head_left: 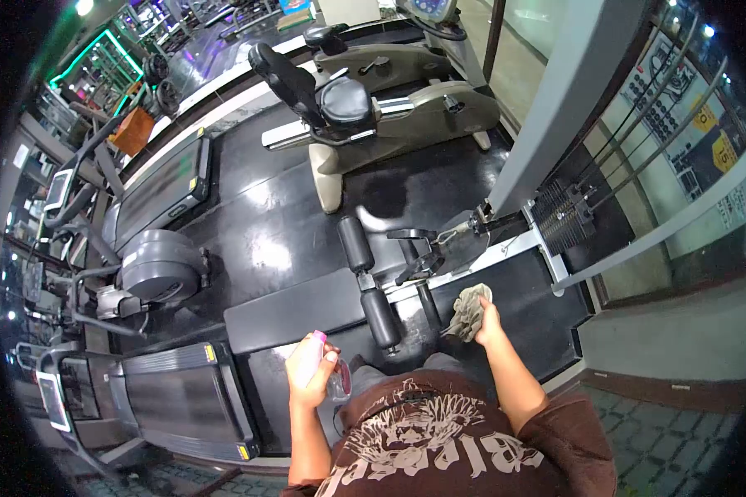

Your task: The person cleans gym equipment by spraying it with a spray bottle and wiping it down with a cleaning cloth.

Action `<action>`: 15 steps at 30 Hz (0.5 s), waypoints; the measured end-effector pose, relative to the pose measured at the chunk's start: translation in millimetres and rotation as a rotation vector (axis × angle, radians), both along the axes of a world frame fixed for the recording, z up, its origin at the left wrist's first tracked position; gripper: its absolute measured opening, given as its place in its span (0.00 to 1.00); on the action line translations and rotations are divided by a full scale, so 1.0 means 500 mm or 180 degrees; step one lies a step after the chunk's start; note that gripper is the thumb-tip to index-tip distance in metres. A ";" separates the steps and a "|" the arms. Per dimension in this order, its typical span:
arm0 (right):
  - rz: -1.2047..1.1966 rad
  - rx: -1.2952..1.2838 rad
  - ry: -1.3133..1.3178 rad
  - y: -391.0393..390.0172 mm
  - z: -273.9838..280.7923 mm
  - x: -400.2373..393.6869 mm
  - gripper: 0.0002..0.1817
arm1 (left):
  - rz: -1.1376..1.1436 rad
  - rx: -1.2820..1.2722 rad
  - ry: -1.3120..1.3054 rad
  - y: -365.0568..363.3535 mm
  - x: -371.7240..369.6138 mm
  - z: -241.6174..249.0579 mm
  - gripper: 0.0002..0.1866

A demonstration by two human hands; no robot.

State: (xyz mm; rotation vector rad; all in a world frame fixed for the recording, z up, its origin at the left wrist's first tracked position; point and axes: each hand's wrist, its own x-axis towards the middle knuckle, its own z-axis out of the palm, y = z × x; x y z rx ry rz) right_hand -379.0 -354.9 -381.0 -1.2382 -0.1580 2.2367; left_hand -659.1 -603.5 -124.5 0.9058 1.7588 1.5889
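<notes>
Shirt [427, 435], bottle [341, 384] in left grip [310, 369], cloth [467, 313] in right [489, 321]

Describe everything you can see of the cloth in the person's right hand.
The cloth is greyish beige, paler near its top, and looks like soft fabric. It is crumpled into a loose bunch with many folds, a thin darker end trailing at its lower left. The right hand grips it by its right side. In view it lies against the black floor mat, right of the padded rollers. Any stitching is too small to tell.
</notes>
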 end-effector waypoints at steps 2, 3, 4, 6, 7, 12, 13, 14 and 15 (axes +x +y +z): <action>0.0070 0.0056 -0.0069 -0.009 0.034 -0.027 0.25 | -0.0099 0.0026 -0.0134 -0.011 -0.038 -0.015 0.04; 0.0058 0.0140 0.0057 -0.013 0.024 -0.038 0.26 | -0.0145 0.0034 -0.0197 -0.020 -0.059 -0.020 0.04; 0.0013 0.0185 0.0167 -0.023 0.016 -0.045 0.26 | -0.0204 0.0039 -0.0225 -0.029 -0.080 -0.018 0.04; -0.0112 0.0245 0.0435 -0.053 0.009 -0.071 0.27 | -0.0314 0.0041 -0.0268 -0.051 -0.123 -0.012 0.04; -0.0201 0.0238 0.0460 -0.073 0.004 -0.088 0.27 | -0.0379 0.0069 -0.0189 -0.065 -0.148 -0.013 0.03; -0.0495 0.0119 0.0353 -0.212 -0.021 -0.186 0.27 | -0.0629 0.0038 -0.0036 -0.148 -0.265 -0.009 0.03; -0.0518 0.0097 0.0258 -0.238 -0.022 -0.208 0.27 | -0.0642 -0.0016 -0.0060 -0.163 -0.286 -0.010 0.04; -0.0568 -0.0032 0.0074 -0.264 -0.031 -0.228 0.27 | -0.0652 -0.0071 -0.0086 -0.180 -0.303 -0.010 0.04; -0.0557 -0.0108 -0.0004 -0.289 -0.041 -0.243 0.27 | -0.0660 -0.0133 -0.0114 -0.196 -0.320 -0.013 0.04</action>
